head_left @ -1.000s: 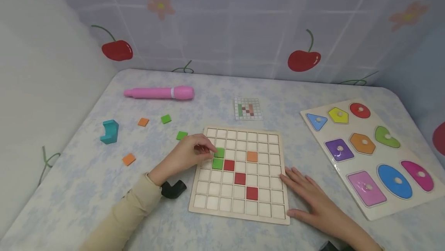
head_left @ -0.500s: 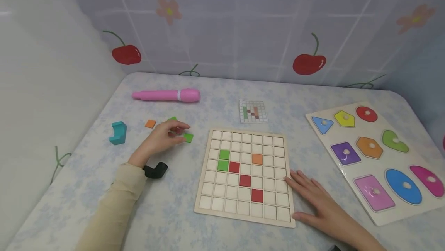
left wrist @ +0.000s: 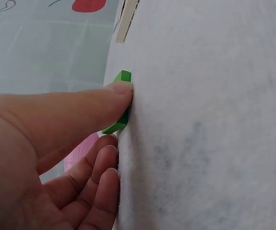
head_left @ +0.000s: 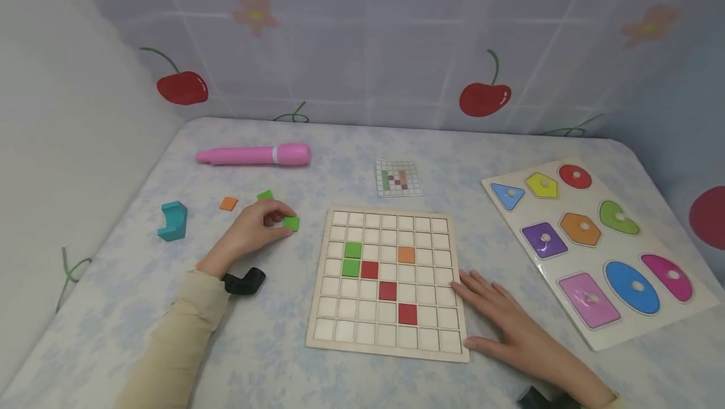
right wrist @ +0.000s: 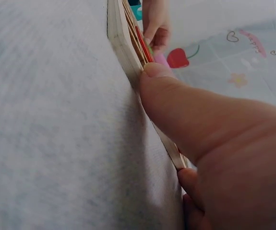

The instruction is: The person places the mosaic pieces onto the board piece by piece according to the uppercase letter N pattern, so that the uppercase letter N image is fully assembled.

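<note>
Away now from the board (head_left: 362, 333), unlike a second ago, and down at a loose green tile (head_left: 292, 224) with the left hand (head_left: 255, 228).
Pinches that tile in a narrow grip on the bench (head_left: 255, 346), left of the board; rests the right hand (head_left: 501, 318), with fingers extended, against the board's right edge. Seems to be fetching; likely calls for lifting, carrying right, then lowering squarely beside the two seated green tiles (head_left: 352, 250).

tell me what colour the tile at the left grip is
Bright green; the tile shows best in the head view, where its face shows.
</note>
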{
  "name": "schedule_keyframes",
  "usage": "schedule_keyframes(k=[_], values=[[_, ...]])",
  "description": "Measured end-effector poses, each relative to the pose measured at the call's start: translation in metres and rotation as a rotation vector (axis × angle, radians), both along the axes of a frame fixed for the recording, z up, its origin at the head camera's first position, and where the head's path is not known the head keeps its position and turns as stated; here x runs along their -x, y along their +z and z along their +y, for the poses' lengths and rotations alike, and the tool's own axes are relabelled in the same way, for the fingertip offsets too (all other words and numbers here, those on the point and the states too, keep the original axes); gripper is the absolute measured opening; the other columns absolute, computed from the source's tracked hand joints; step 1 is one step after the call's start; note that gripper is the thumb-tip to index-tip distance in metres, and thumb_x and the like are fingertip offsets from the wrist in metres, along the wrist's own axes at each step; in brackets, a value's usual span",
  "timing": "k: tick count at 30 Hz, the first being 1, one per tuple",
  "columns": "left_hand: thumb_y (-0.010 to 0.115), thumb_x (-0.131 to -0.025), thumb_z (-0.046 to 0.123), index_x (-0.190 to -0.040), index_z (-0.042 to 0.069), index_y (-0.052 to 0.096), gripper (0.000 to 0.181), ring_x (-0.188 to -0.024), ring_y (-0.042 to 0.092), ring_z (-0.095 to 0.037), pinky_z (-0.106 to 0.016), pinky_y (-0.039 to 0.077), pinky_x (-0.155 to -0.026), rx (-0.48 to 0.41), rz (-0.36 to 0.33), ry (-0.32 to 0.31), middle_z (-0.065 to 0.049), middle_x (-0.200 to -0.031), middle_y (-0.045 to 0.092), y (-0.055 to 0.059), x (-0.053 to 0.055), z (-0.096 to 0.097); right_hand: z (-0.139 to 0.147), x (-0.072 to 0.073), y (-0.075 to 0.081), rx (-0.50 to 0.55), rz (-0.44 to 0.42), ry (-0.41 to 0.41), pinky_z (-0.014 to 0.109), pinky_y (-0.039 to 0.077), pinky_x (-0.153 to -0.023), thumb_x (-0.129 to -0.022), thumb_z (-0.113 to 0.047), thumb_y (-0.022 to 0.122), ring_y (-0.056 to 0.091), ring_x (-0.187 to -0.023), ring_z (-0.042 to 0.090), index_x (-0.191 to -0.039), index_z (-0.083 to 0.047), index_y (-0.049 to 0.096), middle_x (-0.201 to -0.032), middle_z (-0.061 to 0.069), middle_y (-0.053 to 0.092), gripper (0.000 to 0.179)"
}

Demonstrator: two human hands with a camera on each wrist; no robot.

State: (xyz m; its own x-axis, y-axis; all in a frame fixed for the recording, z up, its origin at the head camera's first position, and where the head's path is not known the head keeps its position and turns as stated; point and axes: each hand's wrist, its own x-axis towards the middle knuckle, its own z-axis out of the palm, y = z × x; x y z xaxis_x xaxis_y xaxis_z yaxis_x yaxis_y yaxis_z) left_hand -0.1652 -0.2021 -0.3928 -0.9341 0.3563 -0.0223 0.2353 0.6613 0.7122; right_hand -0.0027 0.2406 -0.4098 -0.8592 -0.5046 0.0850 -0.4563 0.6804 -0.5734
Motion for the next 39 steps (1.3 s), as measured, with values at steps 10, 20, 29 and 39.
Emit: schedule_keyframes(k=[10, 20, 29, 39], values=[[0.072, -0.083, 0.008, -0.096, 0.005, 0.064, 0.015, -0.084, 0.056, -0.022, -0.036, 0.047, -0.075, -0.048, 0.024, 0.071, -0.008, -0.092, 0.062, 0.000, -0.010, -0.012, -0.007, 0.014, -0.002, -0.012, -0.048, 0.036, 0.018, -0.003, -0.106, -0.084, -0.045, 0.066, 0.014, -0.139, 0.021, -0.147, -0.022, 0.032, -0.151, 0.002, 0.025, 0.076], [0.072, -0.083, 0.006, -0.088, 0.005, 0.066, 0.008, -0.079, 0.062, -0.019, -0.031, 0.051, -0.071, -0.222, -0.062, -0.050, -0.004, -0.086, 0.064, 0.023, -0.030, 0.020, -0.006, 0.013, -0.002, -0.011, -0.052, 0.038, 0.017, -0.003, -0.105, -0.084, -0.046, 0.066, 0.014, -0.139, 0.022, -0.147, -0.022, 0.033, -0.151, 0.003, 0.025, 0.075], [0.072, -0.082, 0.005, -0.089, 0.006, 0.066, 0.010, -0.078, 0.061, -0.017, -0.030, 0.051, -0.071, -0.240, -0.239, -0.281, 0.000, -0.084, 0.064, 0.022, -0.046, 0.059, -0.003, 0.007, -0.003, -0.005, -0.063, 0.009, 0.018, -0.002, -0.106, -0.083, -0.045, 0.067, 0.014, -0.139, 0.020, -0.147, -0.022, 0.032, -0.151, 0.002, 0.025, 0.076], [0.074, -0.080, 0.006, -0.088, 0.010, 0.067, 0.011, -0.073, 0.061, -0.012, -0.029, 0.052, -0.070, -0.188, -0.213, -0.378, 0.004, -0.084, 0.064, 0.018, -0.045, 0.076, 0.001, 0.001, -0.003, 0.002, -0.039, -0.005, 0.018, -0.002, -0.105, -0.084, -0.042, 0.067, 0.013, -0.139, 0.020, -0.147, -0.020, 0.032, -0.151, 0.003, 0.025, 0.075]])
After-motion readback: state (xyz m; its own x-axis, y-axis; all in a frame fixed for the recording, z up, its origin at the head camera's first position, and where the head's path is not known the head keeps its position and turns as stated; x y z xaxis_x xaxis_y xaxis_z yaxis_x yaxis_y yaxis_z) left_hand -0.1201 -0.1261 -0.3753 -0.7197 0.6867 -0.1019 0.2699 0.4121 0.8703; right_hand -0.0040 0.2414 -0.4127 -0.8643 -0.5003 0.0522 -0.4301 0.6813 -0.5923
